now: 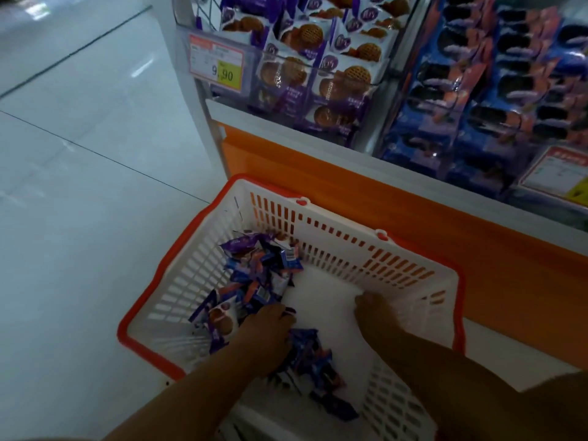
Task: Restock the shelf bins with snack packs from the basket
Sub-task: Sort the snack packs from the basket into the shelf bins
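Note:
A white slotted basket with a red rim stands on the floor against the shelf base. Purple and blue snack packs lie heaped in its left half, and more packs sit near its front. My left hand reaches into the pile with its fingers curled down among the packs; whether it grips one is hidden. My right hand rests on the bare white basket floor, fingers bent, holding nothing I can see. Above, a clear shelf bin holds purple waffle-biscuit packs, and a second bin holds blue packs.
An orange kick panel runs under the shelf behind the basket. A price tag reading 9.90 hangs on the purple bin, another tag on the blue bin. Pale tiled floor spreads to the left.

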A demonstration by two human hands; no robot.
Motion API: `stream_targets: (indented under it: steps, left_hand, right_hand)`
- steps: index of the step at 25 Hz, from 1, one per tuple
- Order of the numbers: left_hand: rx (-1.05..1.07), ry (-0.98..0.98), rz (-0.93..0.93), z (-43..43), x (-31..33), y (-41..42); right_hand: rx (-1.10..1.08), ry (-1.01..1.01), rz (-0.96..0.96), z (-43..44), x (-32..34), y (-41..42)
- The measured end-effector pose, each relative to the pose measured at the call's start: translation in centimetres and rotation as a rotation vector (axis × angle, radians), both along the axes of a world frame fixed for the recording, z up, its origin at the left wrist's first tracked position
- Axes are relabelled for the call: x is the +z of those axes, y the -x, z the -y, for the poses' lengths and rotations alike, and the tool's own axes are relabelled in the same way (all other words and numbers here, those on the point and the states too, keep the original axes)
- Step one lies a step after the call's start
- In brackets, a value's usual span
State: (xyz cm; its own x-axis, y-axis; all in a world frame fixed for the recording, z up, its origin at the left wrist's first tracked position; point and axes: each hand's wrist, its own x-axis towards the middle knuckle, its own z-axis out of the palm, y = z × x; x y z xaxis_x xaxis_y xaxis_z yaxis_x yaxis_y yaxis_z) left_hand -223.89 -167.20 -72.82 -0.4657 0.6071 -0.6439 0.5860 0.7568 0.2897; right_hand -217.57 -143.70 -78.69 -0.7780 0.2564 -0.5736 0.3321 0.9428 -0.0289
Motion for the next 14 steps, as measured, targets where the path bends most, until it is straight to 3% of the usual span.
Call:
stream_targets:
  steps: [3, 5, 6, 7, 10, 14]
  left_hand:
    - [0.063, -0.052, -0.018, -0.1, 0.2, 0.0]
    - [0.119, -0.117, -0.009, -0.2, 0.9, 0.1]
    - [0.187, -0.16, 0.03, -0.3, 1.4, 0.2]
    - [0.304, -0.208, 0.114, -0.5, 1.8, 0.4]
    - [0.731, -0.432, 0.467, -0.9, 4.1, 1.3]
    - [0.953, -0.681, 0.794, -1.7, 9.0, 1.3]
  right_hand:
    - [-0.084, 0.057, -0.121, 0.1, 0.3, -0.3]
    - [-0.112, 0.161, -0.049, 0.7, 2.3, -0.1]
    - [-0.248, 0.248, -0.048, 1.4, 3.8, 0.3]
    - [-0.422, 0.421, -0.077, 2.1, 5.8, 1.0]
    - [-0.578, 0.819, -0.189, 3.2, 10.9, 2.5]
    - [-0.893, 1.314, -0.337, 3.4, 16.6, 1.1]
